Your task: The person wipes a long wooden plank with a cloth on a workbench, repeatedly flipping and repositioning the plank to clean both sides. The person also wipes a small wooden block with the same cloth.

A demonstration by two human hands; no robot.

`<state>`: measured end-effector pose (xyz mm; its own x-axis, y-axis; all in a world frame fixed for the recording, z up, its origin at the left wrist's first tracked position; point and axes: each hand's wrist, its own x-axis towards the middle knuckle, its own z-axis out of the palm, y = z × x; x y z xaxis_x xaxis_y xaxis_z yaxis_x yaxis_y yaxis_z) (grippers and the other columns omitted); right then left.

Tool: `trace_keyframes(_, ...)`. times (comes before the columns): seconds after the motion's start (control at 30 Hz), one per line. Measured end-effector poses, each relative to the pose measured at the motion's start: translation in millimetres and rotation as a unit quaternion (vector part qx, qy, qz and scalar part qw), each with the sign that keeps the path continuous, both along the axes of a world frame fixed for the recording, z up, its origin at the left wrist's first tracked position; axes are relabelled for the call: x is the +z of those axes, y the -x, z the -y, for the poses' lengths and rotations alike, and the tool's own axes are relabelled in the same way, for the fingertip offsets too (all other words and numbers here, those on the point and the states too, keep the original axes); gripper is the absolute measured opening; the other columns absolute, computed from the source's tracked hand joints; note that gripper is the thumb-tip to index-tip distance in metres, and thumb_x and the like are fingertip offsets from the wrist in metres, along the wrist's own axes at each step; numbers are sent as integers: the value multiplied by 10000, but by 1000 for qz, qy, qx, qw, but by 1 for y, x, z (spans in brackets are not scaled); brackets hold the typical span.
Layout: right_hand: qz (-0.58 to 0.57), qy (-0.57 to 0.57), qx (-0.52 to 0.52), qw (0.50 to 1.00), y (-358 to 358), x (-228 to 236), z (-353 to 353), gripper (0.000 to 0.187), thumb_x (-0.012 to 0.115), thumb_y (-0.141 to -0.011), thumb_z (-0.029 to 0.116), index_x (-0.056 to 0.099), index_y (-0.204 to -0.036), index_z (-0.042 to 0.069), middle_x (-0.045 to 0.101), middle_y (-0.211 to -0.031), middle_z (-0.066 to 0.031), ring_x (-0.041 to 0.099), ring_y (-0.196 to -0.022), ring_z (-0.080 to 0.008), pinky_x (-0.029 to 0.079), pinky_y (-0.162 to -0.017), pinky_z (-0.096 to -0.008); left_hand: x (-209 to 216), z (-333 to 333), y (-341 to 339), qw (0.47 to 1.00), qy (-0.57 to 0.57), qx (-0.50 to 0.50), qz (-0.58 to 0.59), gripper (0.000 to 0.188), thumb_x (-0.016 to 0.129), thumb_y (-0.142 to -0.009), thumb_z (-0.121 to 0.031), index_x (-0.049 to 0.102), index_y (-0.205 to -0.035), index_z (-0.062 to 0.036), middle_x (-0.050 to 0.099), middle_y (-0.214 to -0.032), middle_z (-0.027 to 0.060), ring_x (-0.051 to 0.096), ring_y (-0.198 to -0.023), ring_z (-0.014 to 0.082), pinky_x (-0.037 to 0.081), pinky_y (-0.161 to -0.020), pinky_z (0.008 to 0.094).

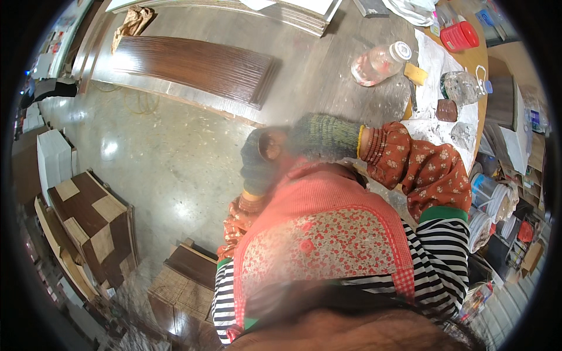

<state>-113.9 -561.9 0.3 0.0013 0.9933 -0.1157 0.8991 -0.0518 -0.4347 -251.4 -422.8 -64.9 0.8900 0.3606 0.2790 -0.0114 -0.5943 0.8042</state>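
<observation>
Both hands are close together in front of my red checked apron (333, 187), at the near edge of the table. My left hand (255, 161), in a dark knitted glove, is curled around a small brown rounded thing (272, 144) whose kind I cannot make out. My right hand (328, 138), wearing a grey-green knitted glove with a yellow cuff, lies beside it. Motion smears its fingers, so what they do is unclear. Beyond the hands, a dark brown wood-grain panel (196, 65) rests on the table (316, 64).
At the right stand a clear jar with a white lid (377, 63), a yellow sponge (415, 74), a plastic bottle (465, 88), a brown block (446, 110) and a red tub (459, 37). Stacked boards (93, 216) stand on the left floor. Buckets (492, 193) are at right.
</observation>
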Motion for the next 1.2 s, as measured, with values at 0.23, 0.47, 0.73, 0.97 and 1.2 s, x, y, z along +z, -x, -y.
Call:
trace_keyframes(0.23,31,-73,-15,997,-5,-5,14,181,606,-823,273,647,-827,97,658,-747,-109,649,-651,-286,511,-574,-391,10,7,-9,960,254,43,-109,238,750,-729,-116,629,-926,-57,677,-876,37,627,-739,145,503,-675,275)
trace_keyframes(0.47,16,5,-89,996,10,18,20,445,518,-877,394,541,-1200,88,626,-863,-138,638,-744,-308,503,-653,-431,16,2,-7,964,248,-58,-82,162,705,-785,-98,611,-907,-50,641,-790,33,592,-688,112,463,-582,280)
trace_keyframes(0.73,150,42,-152,976,59,-15,23,514,463,-899,543,613,-906,52,595,-666,-149,626,-614,-295,477,-531,-428,22,-3,4,979,160,-66,-111,327,711,-806,-212,601,-1072,-56,661,-972,54,624,-858,153,501,-746,302)
trace_keyframes(0.97,-39,-203,-107,972,52,-48,21,532,449,-910,528,582,-833,18,558,-584,-139,541,-464,-286,452,-473,-424,43,-5,8,931,300,13,-208,529,782,-718,-187,534,-1159,-34,626,-1065,95,618,-942,199,514,-812,324)
trace_keyframes(1.2,338,-62,-79,936,41,0,15,537,449,-897,564,595,-791,58,556,-542,-136,585,-490,-296,453,-466,-415,-35,-30,23,986,156,38,-39,543,789,-668,-124,540,-1135,-6,640,-1025,104,629,-907,208,531,-797,337)
